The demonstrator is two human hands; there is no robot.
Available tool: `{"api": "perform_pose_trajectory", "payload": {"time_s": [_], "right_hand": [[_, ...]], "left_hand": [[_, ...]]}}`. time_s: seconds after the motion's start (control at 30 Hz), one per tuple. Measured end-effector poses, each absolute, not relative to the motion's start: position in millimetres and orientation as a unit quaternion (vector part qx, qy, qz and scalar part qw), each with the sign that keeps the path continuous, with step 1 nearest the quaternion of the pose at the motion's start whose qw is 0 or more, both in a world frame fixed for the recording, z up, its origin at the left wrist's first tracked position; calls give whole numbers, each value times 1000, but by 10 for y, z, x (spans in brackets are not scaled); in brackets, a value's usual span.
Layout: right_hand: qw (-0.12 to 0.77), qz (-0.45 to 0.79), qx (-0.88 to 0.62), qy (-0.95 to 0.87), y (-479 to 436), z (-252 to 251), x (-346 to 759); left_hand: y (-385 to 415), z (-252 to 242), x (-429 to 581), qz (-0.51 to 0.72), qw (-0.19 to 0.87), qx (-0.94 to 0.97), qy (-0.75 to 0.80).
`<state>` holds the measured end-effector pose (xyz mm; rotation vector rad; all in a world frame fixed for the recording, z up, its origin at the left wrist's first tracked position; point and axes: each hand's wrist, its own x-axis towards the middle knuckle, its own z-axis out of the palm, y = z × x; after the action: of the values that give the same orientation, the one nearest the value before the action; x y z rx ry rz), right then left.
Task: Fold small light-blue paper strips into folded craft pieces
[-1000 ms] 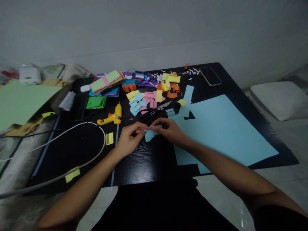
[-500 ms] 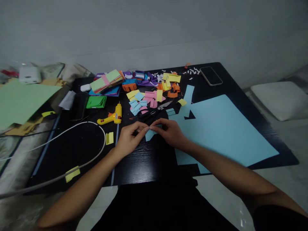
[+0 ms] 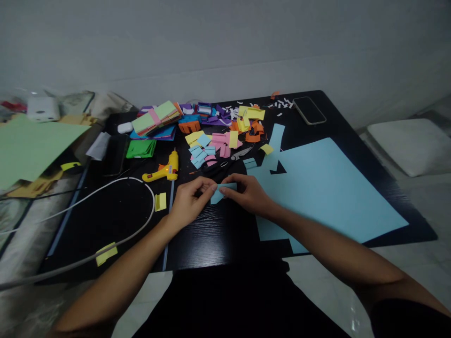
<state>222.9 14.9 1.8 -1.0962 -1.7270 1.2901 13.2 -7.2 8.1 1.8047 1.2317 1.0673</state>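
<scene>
Between my two hands is a small piece of light blue paper (image 3: 217, 196), pinched along its upper edge just above the black table. My left hand (image 3: 193, 199) grips it from the left with thumb and fingertips. From the right, my right hand (image 3: 248, 191) pinches it, thumb lying on the paper's face. Just beyond the fingers lie black-handled scissors (image 3: 232, 158), their blades pointing right. A large light blue sheet (image 3: 327, 188) with cut-outs spreads to the right, partly under my right forearm.
A yellow glue gun (image 3: 165, 170) lies left of my hands, near a looped grey cable (image 3: 152, 216). Behind are folded pink pieces (image 3: 220, 143), blue pieces (image 3: 199, 155), orange strips (image 3: 253, 137) and a stack of coloured paper (image 3: 157, 119). A phone (image 3: 309, 111) rests at the back right.
My fingertips have parted slightly along the paper's upper edge. More of the blue piece now shows between and under the thumbs. The other things have stayed put.
</scene>
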Motion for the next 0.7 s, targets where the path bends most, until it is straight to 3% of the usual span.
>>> {"api": "perform_pose_trajectory", "payload": {"time_s": [0.47,0.7], "right_hand": [[399,502,-430,-635,165,14,2209],[280,579,-365,-673,104,-4,2199]], "left_hand": [[-30,70,104,371,499,618,481],[-5,114,139,427,513,555,497]]}}
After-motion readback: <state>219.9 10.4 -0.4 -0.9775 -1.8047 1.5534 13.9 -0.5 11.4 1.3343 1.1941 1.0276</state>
